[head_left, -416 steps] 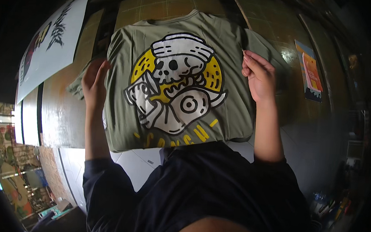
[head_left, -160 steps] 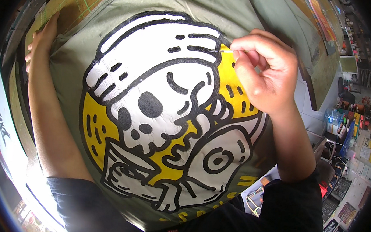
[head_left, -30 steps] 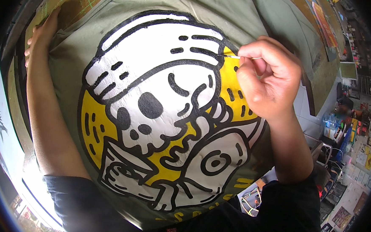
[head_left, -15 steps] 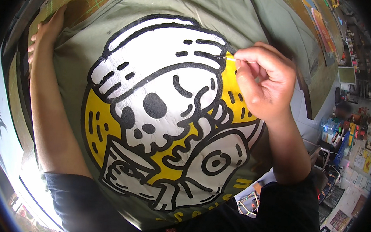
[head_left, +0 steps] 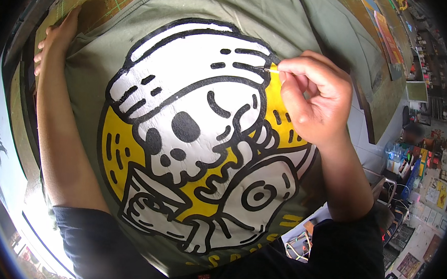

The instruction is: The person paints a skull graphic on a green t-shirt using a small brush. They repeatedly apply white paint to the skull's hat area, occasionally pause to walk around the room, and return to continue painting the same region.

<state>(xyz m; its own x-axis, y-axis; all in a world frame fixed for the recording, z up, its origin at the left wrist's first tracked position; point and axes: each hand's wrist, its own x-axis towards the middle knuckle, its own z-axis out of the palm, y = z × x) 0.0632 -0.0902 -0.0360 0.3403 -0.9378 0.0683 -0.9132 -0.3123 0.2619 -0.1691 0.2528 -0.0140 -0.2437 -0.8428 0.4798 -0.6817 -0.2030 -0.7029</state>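
Note:
An olive-green garment (head_left: 196,5) is spread over the table in front of me, bearing a large cartoon skull picture (head_left: 187,60) in white, black and yellow. My right hand (head_left: 321,97) pinches a thin paintbrush (head_left: 272,71) between thumb and fingers. Its dark tip touches a black stripe at the right end of the skull's white cap. Over at the far left, my left hand (head_left: 60,35) lies with fingers stretched out across the table's edge, beside the garment; its fingertips are partly hidden. The lower part of the garment hangs toward my body.
Under the garment lies a worn cutting mat (head_left: 96,1) with green grid lines. Colourful papers (head_left: 387,37) lie at the table's far right. Beyond the right edge are a water bottle (head_left: 397,152), shelves with clutter, and a light tiled floor (head_left: 357,130).
My right hand has shifted very slightly left, with the paintbrush tip moving a little along the black stripe. The left hand has stayed in place.

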